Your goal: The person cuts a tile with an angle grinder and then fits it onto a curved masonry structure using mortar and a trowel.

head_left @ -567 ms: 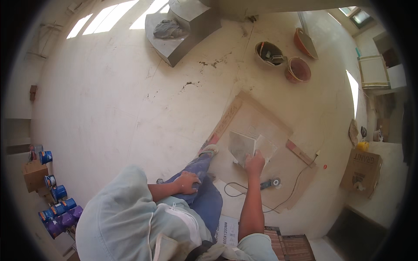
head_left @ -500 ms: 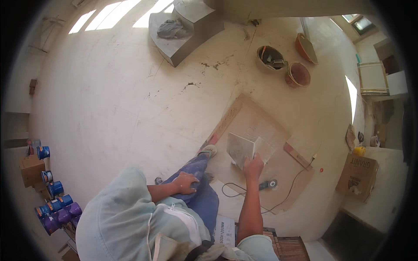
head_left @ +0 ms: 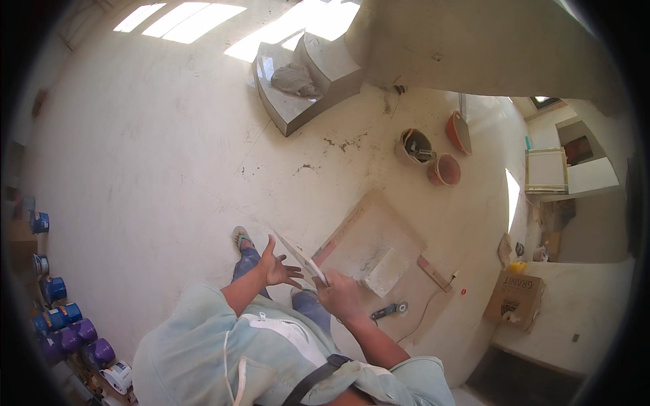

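Note:
My right hand (head_left: 336, 291) grips the lower edge of a thin tile (head_left: 298, 254), held up edge-on before me. My left hand (head_left: 276, 269) is open beside it with fingers spread; whether it touches the tile I cannot tell. A pale block (head_left: 384, 267) lies on a dusty cardboard sheet (head_left: 359, 218) to the right of the tile. A black angle grinder (head_left: 384, 311) with a cord lies below that block, near my right forearm. My sandalled foot (head_left: 241, 238) stands on the pale floor.
Buckets (head_left: 443, 169) stand at the upper right. A stepped structure (head_left: 325, 57) with a grey cloth is at the top. Several blue and purple cans (head_left: 84, 329) line the left edge. A cardboard box (head_left: 513, 298) and a dark recess (head_left: 521, 375) are on the right.
The tile has been lifted off the cardboard, leaving the block, and swung left. My left hand has left my leg and opened beside it. My left foot has stepped left; the view has shifted.

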Demonstrator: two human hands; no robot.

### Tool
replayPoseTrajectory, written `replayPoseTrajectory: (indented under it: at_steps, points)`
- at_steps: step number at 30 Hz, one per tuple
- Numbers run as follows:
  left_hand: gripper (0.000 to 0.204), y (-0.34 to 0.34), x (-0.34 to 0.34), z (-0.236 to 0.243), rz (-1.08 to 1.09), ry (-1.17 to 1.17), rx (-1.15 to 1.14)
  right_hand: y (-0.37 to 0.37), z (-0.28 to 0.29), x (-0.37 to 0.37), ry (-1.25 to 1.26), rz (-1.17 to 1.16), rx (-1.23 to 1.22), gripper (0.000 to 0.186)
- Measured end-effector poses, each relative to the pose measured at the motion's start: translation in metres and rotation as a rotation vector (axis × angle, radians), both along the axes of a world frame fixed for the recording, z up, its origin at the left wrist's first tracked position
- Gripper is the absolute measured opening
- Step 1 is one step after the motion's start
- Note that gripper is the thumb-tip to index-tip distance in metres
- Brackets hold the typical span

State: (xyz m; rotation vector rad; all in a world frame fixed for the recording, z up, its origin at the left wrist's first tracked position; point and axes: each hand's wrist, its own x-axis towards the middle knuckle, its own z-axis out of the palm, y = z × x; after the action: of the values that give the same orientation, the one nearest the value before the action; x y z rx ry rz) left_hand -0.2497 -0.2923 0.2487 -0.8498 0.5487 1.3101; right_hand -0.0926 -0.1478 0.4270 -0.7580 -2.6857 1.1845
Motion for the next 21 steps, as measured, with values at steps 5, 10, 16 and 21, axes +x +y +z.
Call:
replayPoseTrajectory:
  at_steps: [5, 10, 16, 21]
  points:
    - [0.119, -0.068, -0.11, 0.042, 0.348, 0.318, 0.246, -0.064, 0.021, -0.132, 0.155, 0.363, 0.031, 0.021]
    - [0.118, -0.128, -0.189, 0.066, 0.643, 0.556, 0.237, -0.093, 0.055, -0.264, 0.156, 0.697, 0.05, 0.03]
    - [0.117, -0.161, -0.307, 0.082, 0.769, 0.676, 0.234, -0.108, 0.052, -0.384, 0.297, 0.928, 0.108, 0.026]
    - [0.105, -0.169, -0.416, 0.083, 0.783, 0.77, 0.282, -0.096, 0.037, -0.488, 0.261, 0.941, 0.098, 0.023]
